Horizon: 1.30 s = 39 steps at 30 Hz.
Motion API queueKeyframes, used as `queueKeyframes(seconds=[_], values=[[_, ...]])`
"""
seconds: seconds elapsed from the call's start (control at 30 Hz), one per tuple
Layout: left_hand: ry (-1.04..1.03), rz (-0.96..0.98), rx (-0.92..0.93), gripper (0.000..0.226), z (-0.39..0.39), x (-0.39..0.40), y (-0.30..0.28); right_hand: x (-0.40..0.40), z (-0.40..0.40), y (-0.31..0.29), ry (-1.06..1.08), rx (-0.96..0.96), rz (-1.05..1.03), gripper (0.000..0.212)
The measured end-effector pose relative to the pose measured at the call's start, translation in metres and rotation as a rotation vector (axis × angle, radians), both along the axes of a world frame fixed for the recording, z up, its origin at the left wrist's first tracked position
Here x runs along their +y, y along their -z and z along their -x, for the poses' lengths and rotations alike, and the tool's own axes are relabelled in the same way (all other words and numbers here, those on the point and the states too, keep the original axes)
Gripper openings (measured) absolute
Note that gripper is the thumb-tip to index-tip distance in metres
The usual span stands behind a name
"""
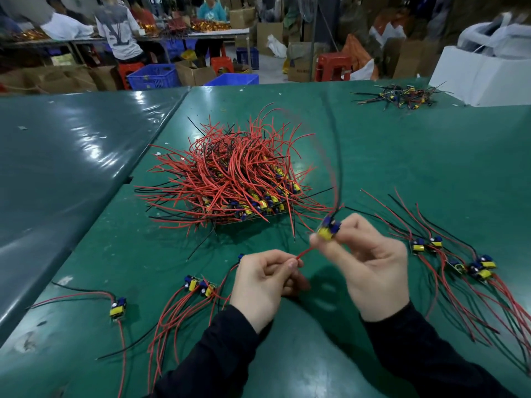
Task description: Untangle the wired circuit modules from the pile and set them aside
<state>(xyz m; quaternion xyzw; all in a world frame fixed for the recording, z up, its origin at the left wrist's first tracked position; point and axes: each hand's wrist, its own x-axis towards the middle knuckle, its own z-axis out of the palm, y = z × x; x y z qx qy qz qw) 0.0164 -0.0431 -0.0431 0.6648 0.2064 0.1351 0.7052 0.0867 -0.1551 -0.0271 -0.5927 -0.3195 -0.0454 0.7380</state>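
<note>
A big pile of tangled red and black wires with yellow-and-blue circuit modules (230, 176) lies in the middle of the green table (402, 156). My right hand (370, 265) pinches one module (329, 228) just in front of the pile, lifted off the table; its red and black wires blur upward. My left hand (264, 282) pinches the end of a short red wire (304, 253) that runs from that module. Separated modules lie to the right (459, 259) and to the left (201, 284), with one apart at the far left (118, 308).
A small heap of dark wired parts (399, 97) sits at the table's far right beside a white box (482, 73). A darker table (71, 156) adjoins on the left. Behind, people work at a bench among blue crates, red stools and cardboard boxes.
</note>
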Motion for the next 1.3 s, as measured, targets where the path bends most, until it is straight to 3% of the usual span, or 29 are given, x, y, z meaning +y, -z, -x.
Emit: queueKeyframes(seconds=[0.1, 0.23, 0.47, 0.73, 0.8, 0.9, 1.0, 1.07, 1.13, 1.3], values=[[0.023, -0.024, 0.011, 0.024, -0.001, -0.001, 0.001, -0.004, -0.011, -0.005, 0.103, 0.049, -0.073, 0.013], [-0.008, -0.029, 0.003, 0.026, -0.002, -0.001, 0.004, -0.001, 0.004, 0.001, -0.005, -0.1, 0.05, 0.005], [0.059, -0.031, 0.017, 0.023, 0.001, 0.0, 0.004, -0.007, -0.024, -0.012, 0.206, 0.097, -0.143, 0.005], [0.018, 0.021, 0.015, 0.021, 0.003, 0.001, -0.001, -0.004, 0.005, -0.005, 0.03, -0.17, -0.072, 0.006], [0.023, 0.013, 0.018, 0.023, 0.004, 0.001, -0.003, -0.002, 0.007, -0.008, -0.043, -0.031, -0.038, 0.008], [0.085, 0.031, 0.047, 0.026, 0.004, 0.003, -0.006, -0.003, -0.005, -0.015, -0.081, 0.328, -0.07, 0.009], [0.108, 0.057, -0.06, 0.024, 0.002, 0.008, -0.013, -0.006, -0.011, -0.017, -0.258, 0.604, 0.176, 0.012], [0.047, 0.216, -0.182, 0.038, 0.001, 0.011, -0.016, -0.004, -0.005, -0.012, -0.476, 0.666, 0.399, 0.019], [-0.016, 0.322, -0.234, 0.034, 0.002, 0.014, -0.019, -0.002, 0.003, -0.008, -0.625, 0.659, 0.525, 0.024], [-0.042, 0.333, -0.186, 0.013, 0.006, 0.026, -0.021, -0.002, 0.006, -0.008, -0.67, 0.672, 0.567, 0.016]])
